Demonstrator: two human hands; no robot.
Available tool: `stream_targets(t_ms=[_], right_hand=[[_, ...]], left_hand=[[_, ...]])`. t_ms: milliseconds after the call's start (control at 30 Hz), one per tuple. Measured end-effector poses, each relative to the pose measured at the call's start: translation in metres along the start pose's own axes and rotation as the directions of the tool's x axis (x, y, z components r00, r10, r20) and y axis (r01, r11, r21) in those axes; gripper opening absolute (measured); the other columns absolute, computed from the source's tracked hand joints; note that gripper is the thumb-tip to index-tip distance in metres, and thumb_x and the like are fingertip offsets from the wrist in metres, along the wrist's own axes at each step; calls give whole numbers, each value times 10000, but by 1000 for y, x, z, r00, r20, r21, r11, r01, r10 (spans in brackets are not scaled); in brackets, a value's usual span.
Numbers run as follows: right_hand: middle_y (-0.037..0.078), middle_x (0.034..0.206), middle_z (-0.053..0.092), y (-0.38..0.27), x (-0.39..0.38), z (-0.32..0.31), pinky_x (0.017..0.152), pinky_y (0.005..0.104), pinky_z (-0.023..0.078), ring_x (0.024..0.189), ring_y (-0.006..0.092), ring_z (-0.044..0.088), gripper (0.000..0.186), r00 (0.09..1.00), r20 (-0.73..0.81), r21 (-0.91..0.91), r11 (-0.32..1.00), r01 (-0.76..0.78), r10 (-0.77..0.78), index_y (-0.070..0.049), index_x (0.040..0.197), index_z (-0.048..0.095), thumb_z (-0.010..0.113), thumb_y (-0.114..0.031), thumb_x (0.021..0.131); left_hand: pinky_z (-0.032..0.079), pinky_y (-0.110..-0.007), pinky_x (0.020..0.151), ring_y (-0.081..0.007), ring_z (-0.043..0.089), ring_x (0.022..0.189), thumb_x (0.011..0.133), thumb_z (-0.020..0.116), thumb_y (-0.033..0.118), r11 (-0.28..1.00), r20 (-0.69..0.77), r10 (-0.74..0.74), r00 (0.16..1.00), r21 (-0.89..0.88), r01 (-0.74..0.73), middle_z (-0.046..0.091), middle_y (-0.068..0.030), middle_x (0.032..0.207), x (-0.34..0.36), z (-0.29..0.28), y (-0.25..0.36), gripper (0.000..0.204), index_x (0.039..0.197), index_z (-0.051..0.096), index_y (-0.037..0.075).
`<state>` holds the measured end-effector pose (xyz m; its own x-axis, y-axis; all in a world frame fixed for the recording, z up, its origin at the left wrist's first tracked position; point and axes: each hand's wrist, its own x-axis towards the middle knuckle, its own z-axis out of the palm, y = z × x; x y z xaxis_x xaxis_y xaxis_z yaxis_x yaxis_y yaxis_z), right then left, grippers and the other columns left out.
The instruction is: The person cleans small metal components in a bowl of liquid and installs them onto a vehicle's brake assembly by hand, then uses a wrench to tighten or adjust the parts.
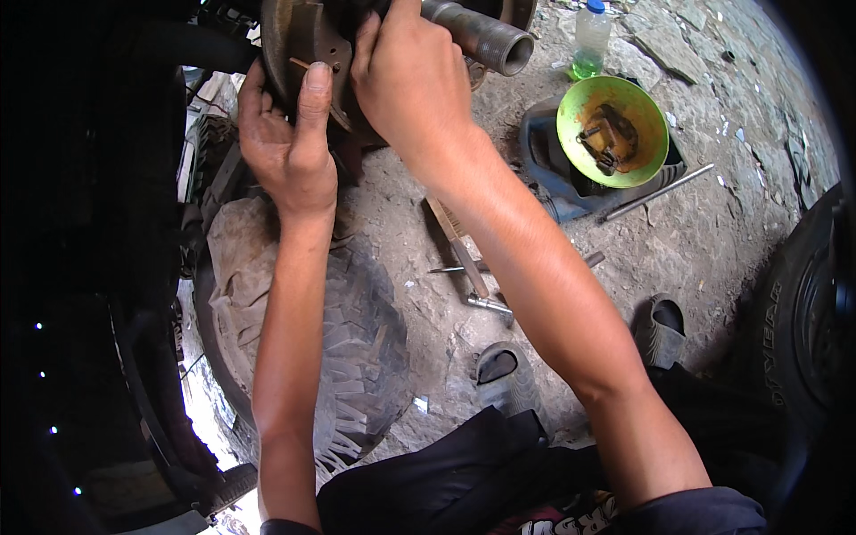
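Note:
At the top of the head view is a rusty wheel-hub and brake assembly, with a curved brake plate (303,40) that has small holes and a threaded metal tube (486,37) sticking out to the right. My left hand (290,143) grips the plate's lower left edge, thumb in front and fingers curled behind. A thin copper-coloured pin (300,63) shows beside the thumb tip. My right hand (415,80) is closed against the assembly between plate and tube. Its fingertips are hidden, and so is whatever they hold.
A green bowl (655,98) of dirty metal parts rests on a blue container (539,147). Nearby are a bottle (591,40) of green liquid, a metal rod (660,193), a wire brush (456,245) and a socket tool (489,305). Tyres lie lower left (357,330) and right (785,303).

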<state>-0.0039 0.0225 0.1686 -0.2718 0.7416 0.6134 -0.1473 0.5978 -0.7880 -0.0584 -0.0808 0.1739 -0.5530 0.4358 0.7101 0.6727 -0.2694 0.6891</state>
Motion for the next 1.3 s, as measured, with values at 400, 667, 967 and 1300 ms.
stream_targets(t_ms=[400,667,967,1300], right_hand=[[313,686,608,-8,8,-15,594,541,510,657,479,621,196,981,134,-54,990,-131,137,83,901,470,481,-111,922],[307,689,609,2,8,0,589,527,518,673,475,627,163,996,68,67,996,-57,53,79,922,456,492,-79,905],[305,669,609,4,2,-3,592,482,545,687,463,642,174,994,101,114,992,-61,50,80,826,475,539,-72,882],[285,675,630,-3,3,-11,623,454,564,703,435,669,184,975,206,-62,995,-78,89,86,828,502,618,-49,781]], left_hand=[[440,-266,842,-145,557,946,939,616,242,985,53,1,999,175,-10,594,-103,1026,-5,-2,-6,402,1162,493,-68],[439,-256,820,-137,561,914,957,582,231,999,14,25,1000,22,-25,607,-101,1018,0,1,-12,366,1164,472,-50],[439,-259,828,-139,555,936,956,584,209,999,-10,11,1000,-32,-12,597,-116,1051,-2,5,-12,371,1176,452,-58],[437,-255,824,-139,552,929,958,580,223,999,-7,12,1000,-40,-12,595,-110,1039,-2,3,-14,369,1160,462,-63]])
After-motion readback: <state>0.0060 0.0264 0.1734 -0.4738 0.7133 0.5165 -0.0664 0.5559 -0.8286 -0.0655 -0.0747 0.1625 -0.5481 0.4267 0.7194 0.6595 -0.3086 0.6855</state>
